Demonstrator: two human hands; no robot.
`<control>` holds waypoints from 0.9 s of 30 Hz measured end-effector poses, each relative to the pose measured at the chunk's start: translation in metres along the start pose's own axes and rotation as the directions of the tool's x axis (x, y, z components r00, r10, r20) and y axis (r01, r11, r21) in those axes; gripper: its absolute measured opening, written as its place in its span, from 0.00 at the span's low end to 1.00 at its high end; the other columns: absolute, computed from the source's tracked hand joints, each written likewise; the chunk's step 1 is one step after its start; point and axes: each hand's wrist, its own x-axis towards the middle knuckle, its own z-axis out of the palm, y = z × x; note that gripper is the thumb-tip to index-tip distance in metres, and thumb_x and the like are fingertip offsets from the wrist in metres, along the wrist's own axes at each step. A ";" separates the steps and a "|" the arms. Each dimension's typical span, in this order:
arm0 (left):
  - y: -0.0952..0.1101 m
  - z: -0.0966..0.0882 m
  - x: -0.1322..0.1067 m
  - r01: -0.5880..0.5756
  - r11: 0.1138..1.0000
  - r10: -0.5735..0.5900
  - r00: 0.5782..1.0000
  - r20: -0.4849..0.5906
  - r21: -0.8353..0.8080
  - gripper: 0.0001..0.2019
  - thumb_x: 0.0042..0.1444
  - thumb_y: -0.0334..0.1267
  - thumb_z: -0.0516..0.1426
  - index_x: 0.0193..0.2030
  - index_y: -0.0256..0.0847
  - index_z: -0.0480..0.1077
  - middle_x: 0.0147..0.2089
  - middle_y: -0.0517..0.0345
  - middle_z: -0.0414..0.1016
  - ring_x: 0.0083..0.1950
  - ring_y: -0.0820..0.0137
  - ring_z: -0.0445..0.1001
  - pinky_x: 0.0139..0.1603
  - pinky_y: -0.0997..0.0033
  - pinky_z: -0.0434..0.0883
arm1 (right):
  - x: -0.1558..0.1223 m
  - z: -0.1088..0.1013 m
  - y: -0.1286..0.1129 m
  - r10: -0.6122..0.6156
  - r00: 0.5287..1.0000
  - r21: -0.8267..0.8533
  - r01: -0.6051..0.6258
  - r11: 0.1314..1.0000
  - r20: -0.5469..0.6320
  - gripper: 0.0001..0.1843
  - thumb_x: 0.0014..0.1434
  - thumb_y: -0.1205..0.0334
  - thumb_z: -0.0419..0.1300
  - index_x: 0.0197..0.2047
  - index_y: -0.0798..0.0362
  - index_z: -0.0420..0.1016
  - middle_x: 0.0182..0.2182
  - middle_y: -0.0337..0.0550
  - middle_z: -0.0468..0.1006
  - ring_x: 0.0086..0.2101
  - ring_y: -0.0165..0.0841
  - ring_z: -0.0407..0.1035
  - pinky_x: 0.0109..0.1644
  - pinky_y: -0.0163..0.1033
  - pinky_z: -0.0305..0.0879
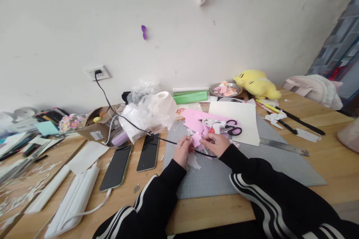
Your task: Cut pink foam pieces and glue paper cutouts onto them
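Observation:
Between my two hands is a small pink piece of paper, held up over the grey cutting mat. My left hand pinches its left edge, and my right hand pinches its right side. Just beyond my right hand lie scissors with dark handles. Behind the hands a larger pink paper sheet lies among cut scraps. A black cable runs across the mat, passing by my fingers, which partly hide it.
A cream sheet and a metal ruler lie on the mat's right. Two phones, one on a white cable, and a white power strip are left. A metal dish and yellow plush toy stand behind.

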 end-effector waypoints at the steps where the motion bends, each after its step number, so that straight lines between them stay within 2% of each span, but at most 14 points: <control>1: -0.001 0.000 0.000 0.005 1.000 -0.005 1.000 0.006 0.021 0.08 0.40 0.41 0.52 0.20 0.38 0.59 0.16 0.66 0.59 0.17 0.78 0.58 0.19 0.77 0.58 | 0.000 -0.003 -0.001 -0.014 1.000 -0.049 0.014 0.999 0.002 0.16 0.49 0.51 0.51 0.22 0.54 0.67 0.18 0.37 0.69 0.20 0.26 0.61 0.26 0.31 0.56; 4: -0.003 0.000 0.001 0.006 0.995 -0.007 1.000 0.015 0.096 0.10 0.41 0.43 0.52 0.21 0.38 0.59 0.15 0.65 0.61 0.16 0.79 0.57 0.18 0.78 0.56 | 0.003 -0.014 -0.001 0.020 1.000 -0.286 -0.026 0.958 -0.021 0.21 0.52 0.48 0.46 0.22 0.54 0.68 0.20 0.41 0.71 0.24 0.30 0.65 0.28 0.33 0.56; 7: -0.002 -0.001 0.001 -0.009 0.984 0.004 1.000 0.029 0.179 0.09 0.44 0.43 0.49 0.21 0.39 0.58 0.15 0.65 0.60 0.15 0.79 0.55 0.17 0.78 0.53 | 0.008 -0.026 0.004 0.217 0.976 -0.523 -0.201 0.829 -0.032 0.27 0.51 0.42 0.43 0.22 0.56 0.69 0.23 0.50 0.73 0.28 0.38 0.67 0.29 0.37 0.56; 9: -0.001 0.000 -0.001 -0.028 0.969 0.014 0.998 0.061 0.245 0.09 0.45 0.41 0.47 0.21 0.39 0.58 0.14 0.66 0.58 0.15 0.79 0.54 0.17 0.78 0.53 | 0.012 -0.032 0.010 0.344 0.939 -0.568 -0.287 0.771 -0.007 0.29 0.48 0.39 0.44 0.23 0.58 0.69 0.26 0.55 0.73 0.30 0.42 0.67 0.31 0.40 0.57; 10: 0.000 0.000 -0.002 -0.044 0.959 0.021 0.996 0.085 0.281 0.08 0.45 0.40 0.47 0.21 0.39 0.57 0.14 0.66 0.57 0.15 0.78 0.54 0.17 0.77 0.52 | 0.013 -0.033 0.013 0.382 0.924 -0.548 -0.311 0.776 0.017 0.29 0.46 0.38 0.46 0.22 0.58 0.69 0.26 0.56 0.73 0.31 0.44 0.67 0.32 0.42 0.57; 13: 0.001 0.001 -0.005 -0.122 0.910 0.054 0.982 0.178 0.397 0.07 0.44 0.35 0.47 0.19 0.40 0.57 0.15 0.66 0.55 0.17 0.77 0.55 0.20 0.76 0.54 | 0.018 -0.034 0.019 0.404 0.912 -0.423 -0.341 0.840 0.066 0.26 0.42 0.40 0.51 0.19 0.58 0.68 0.24 0.56 0.72 0.33 0.45 0.67 0.36 0.43 0.58; 15: 0.001 0.002 -0.008 -0.196 0.859 0.080 0.964 0.253 0.473 0.07 0.43 0.32 0.47 0.17 0.39 0.57 0.16 0.65 0.55 0.20 0.76 0.56 0.22 0.75 0.54 | 0.020 -0.033 0.020 0.406 0.913 -0.353 -0.363 0.862 0.052 0.24 0.43 0.41 0.52 0.17 0.57 0.66 0.22 0.54 0.72 0.34 0.45 0.67 0.36 0.42 0.58; 17: 0.002 0.002 -0.010 -0.277 0.798 0.103 0.938 0.332 0.535 0.07 0.41 0.29 0.48 0.16 0.39 0.57 0.17 0.64 0.56 0.22 0.75 0.56 0.25 0.74 0.55 | 0.022 -0.033 0.018 0.414 0.910 -0.279 -0.390 0.878 0.029 0.23 0.46 0.44 0.49 0.17 0.56 0.63 0.20 0.51 0.71 0.31 0.41 0.67 0.33 0.40 0.59; 21: 0.002 0.002 -0.015 -0.421 0.682 0.136 0.876 0.463 0.598 0.05 0.38 0.27 0.50 0.16 0.39 0.60 0.21 0.63 0.59 0.26 0.73 0.59 0.28 0.73 0.56 | 0.021 -0.027 0.012 0.392 0.920 -0.054 -0.390 0.919 0.019 0.20 0.52 0.49 0.40 0.21 0.54 0.60 0.19 0.43 0.70 0.19 0.29 0.65 0.23 0.33 0.58; 24: 0.001 0.002 -0.017 -0.486 0.621 0.155 0.845 0.511 0.615 0.05 0.39 0.28 0.51 0.18 0.39 0.63 0.27 0.58 0.64 0.27 0.73 0.61 0.29 0.74 0.58 | 0.018 -0.021 0.009 0.295 0.955 0.214 -0.289 0.933 0.003 0.19 0.54 0.48 0.37 0.25 0.53 0.56 0.21 0.40 0.70 0.15 0.25 0.62 0.19 0.31 0.57; 27: 0.002 0.001 -0.019 -0.559 0.523 0.184 0.811 0.555 0.644 0.04 0.42 0.31 0.52 0.21 0.39 0.66 0.36 0.55 0.67 0.25 0.75 0.62 0.27 0.74 0.60 | 0.014 -0.017 0.006 0.171 0.982 0.500 -0.108 0.859 -0.082 0.17 0.52 0.46 0.44 0.30 0.53 0.55 0.23 0.39 0.69 0.15 0.24 0.61 0.17 0.30 0.57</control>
